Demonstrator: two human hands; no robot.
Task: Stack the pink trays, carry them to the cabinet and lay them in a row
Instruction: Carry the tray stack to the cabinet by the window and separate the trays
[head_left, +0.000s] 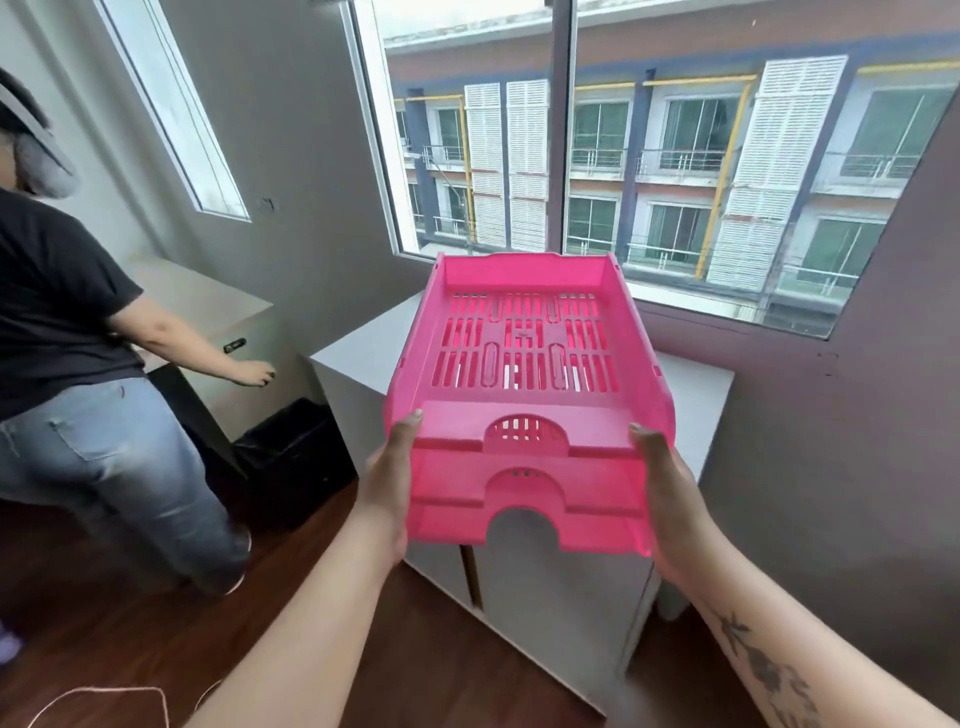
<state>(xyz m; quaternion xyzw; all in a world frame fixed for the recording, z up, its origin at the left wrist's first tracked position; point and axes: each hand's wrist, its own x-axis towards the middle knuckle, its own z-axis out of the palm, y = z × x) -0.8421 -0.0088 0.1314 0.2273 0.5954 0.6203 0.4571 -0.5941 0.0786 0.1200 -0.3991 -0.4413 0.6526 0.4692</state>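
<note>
A stack of pink slotted trays (524, 384) hangs in the air in front of me, nested one inside another, with three front lips showing. My left hand (387, 478) grips the stack's left front corner, thumb on the top lip. My right hand (667, 493) holds the right front corner the same way. The stack is above the white cabinet (358, 348) under the window, tilted slightly up at its far end. The cabinet's top is partly hidden by the trays.
Another person (78, 332) in a black shirt and jeans stands at the left, one hand on a grey desk (218, 306). A black bin (296, 457) sits on the wooden floor between desk and cabinet. A large window (675, 156) fills the wall behind.
</note>
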